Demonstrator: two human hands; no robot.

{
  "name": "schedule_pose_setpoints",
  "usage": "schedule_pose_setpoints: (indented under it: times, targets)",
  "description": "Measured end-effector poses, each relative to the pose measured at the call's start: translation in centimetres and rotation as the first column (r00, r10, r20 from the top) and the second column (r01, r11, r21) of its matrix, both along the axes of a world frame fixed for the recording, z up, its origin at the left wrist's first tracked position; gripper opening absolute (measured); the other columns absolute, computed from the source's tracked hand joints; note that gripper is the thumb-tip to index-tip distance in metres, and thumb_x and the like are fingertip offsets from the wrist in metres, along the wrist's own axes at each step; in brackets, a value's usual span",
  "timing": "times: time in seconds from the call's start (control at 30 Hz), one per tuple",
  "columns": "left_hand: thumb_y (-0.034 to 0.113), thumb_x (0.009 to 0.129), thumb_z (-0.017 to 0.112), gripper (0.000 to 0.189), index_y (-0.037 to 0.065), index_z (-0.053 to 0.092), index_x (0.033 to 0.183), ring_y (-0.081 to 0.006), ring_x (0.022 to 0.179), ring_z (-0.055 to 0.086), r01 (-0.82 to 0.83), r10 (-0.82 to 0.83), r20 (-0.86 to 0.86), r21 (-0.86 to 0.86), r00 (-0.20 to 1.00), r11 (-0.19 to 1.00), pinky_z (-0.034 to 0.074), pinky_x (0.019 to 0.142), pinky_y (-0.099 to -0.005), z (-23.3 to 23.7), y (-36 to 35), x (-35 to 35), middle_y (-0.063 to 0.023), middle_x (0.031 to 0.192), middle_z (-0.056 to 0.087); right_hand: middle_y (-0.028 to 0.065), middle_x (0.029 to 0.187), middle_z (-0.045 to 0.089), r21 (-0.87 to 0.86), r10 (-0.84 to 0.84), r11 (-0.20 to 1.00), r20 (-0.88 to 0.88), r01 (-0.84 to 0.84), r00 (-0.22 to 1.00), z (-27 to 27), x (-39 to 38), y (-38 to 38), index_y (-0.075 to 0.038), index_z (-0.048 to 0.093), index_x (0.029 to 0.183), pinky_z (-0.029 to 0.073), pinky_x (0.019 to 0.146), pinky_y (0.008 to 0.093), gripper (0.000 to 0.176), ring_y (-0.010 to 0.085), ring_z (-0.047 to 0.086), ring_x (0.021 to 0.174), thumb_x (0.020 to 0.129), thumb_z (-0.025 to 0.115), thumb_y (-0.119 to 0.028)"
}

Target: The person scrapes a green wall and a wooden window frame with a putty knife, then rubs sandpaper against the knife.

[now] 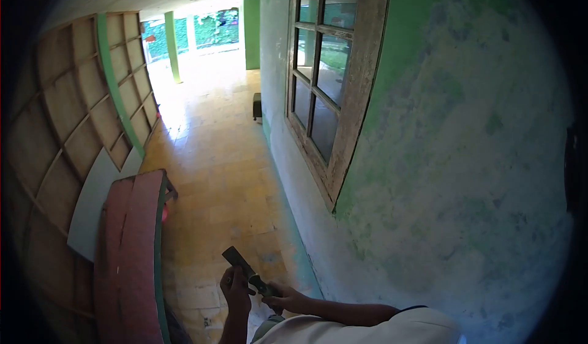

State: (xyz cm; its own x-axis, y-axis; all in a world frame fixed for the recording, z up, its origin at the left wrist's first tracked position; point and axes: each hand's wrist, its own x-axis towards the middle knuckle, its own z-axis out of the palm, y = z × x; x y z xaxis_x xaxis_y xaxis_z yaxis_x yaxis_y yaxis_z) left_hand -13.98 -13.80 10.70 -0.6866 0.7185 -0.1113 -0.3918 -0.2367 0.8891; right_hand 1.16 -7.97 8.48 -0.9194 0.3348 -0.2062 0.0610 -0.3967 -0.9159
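A scraper [237, 259] with a flat dark blade and a dark green handle is held in front of my body, its blade tilted up to the left. My right hand [286, 300] is closed round the handle. My left hand [236, 286] is at the lower part of the blade, fingers bent and closed against it; a ring-like spot shows on one finger. Part of the left fingers' contact is hidden behind the hand.
To the right runs a wall [441, 178] with worn, patchy green and whitish paint and a wooden-framed window [324, 62]. A long pink bench or table [131, 246] stands left, by a wood-framed panel partition [67, 99]. A dark box [257, 107] sits by the wall on the yellowish tiled floor [211, 178].
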Motion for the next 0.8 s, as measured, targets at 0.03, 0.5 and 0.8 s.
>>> schedule_pose_setpoints:
  times: [0.03,0.5,0.8]
  targets:
    - [0.018,0.091,0.057,0.014,0.006,0.06,0.087,-0.0022,0.046,0.041,0.051,-0.051,-0.009,0.005,0.999,0.999,0.04,0.034,-0.0196,0.0,0.8,-1.4,0.0037,0.061,0.05,0.0003,0.073,0.052,0.0,-0.019,1.0,-0.001,0.019,1.0,0.2,-0.9,0.6,-0.006,0.044,0.116,0.044,0.053,0.0233,0.035,0.0081,0.051,0.059,0.09,0.06,-0.024]
    - [0.014,0.085,0.064,0.011,0.003,0.064,0.084,-0.0051,0.053,0.052,0.518,-0.558,-0.163,-0.23,0.814,0.824,0.039,0.043,-0.0185,0.1,9.1,-10.2,-0.0006,0.066,0.059,-0.0007,0.058,0.049,-0.086,-0.353,0.93,0.05,0.357,0.934,3.0,-10.2,6.7,-0.007,0.051,0.091,0.032,0.036,0.0219,0.029,0.0069,0.044,0.042,0.094,0.051,-0.035]
    - [0.01,0.083,0.064,0.008,0.003,0.063,0.079,-0.0038,0.049,0.046,0.649,-0.658,-0.217,-0.121,0.721,0.751,0.037,0.042,-0.0196,1.2,17.9,-7.8,0.0017,0.061,0.053,0.0008,0.066,0.052,0.037,-0.563,0.826,0.017,0.562,0.826,1.5,-8.0,10.1,-0.005,0.053,0.09,0.042,0.046,0.0261,0.014,0.0096,0.051,0.053,0.086,0.064,-0.013]
